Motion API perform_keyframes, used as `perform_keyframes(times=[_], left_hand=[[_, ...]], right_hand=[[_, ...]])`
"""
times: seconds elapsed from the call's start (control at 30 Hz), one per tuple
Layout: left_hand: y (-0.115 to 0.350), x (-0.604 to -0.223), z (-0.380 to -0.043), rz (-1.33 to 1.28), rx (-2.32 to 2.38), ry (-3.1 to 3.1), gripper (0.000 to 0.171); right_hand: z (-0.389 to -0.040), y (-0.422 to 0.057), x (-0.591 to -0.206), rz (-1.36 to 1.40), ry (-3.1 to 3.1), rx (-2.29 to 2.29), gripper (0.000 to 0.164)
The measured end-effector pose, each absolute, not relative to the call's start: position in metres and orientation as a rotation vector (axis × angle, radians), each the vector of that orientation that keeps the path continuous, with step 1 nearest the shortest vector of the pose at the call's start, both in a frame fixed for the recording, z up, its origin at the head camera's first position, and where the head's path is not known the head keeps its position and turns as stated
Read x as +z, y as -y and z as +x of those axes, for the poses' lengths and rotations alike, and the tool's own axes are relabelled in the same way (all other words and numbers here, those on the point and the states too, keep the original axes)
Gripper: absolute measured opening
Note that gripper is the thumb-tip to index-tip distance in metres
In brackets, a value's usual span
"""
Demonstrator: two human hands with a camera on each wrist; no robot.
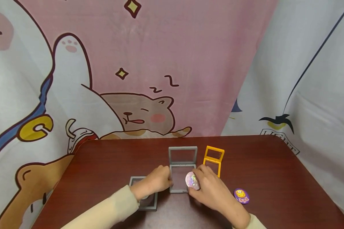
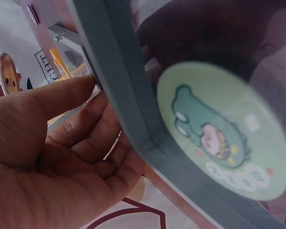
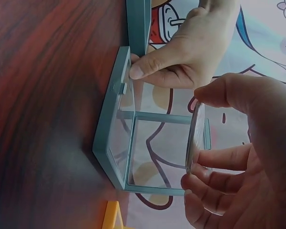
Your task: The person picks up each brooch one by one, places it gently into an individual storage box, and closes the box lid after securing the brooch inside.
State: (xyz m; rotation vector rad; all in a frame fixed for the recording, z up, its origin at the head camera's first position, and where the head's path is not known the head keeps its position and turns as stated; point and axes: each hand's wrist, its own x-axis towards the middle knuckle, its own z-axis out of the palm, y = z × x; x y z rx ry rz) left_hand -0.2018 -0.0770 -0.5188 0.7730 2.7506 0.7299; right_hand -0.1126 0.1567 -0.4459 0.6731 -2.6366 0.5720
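My left hand pinches the left edge of an open grey display frame, thumb on top of the rim. Its base half lies on the table and its lid half stands up behind, both with clear film. Between thumb and fingertips, my right hand holds a round, shiny pin badge by its rim, tilted over the right part of the base. Under my left wrist lies a closed grey frame; a green badge with a dinosaur picture shows inside it in the left wrist view.
A smaller yellow frame stands open behind my right hand. To the right of that hand lies a purple round badge with a yellow figure. The brown table ends at a printed curtain at the back.
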Motion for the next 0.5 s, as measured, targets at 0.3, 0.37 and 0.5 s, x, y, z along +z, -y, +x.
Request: perform_keyframes(times=[0.3,0.37,0.5], left_hand=[[0.076,-0.511,-0.194,0.857,0.682,-2.788,0.046],[0.075,-0.513,-0.193,0.849,0.680,-2.781,0.049],[0.074,-0.523,-0.196,0.811,0.638,-2.784,0.047]], right_hand=[[-0.122,-0.153,-0.445,0.685,2.643,0.548,0.042],[-0.124,-0.153,-0.445,0.687,2.649,0.545,0.042],[-0.128,-0.151,-0.447,0.704,2.660,0.543,0.044]])
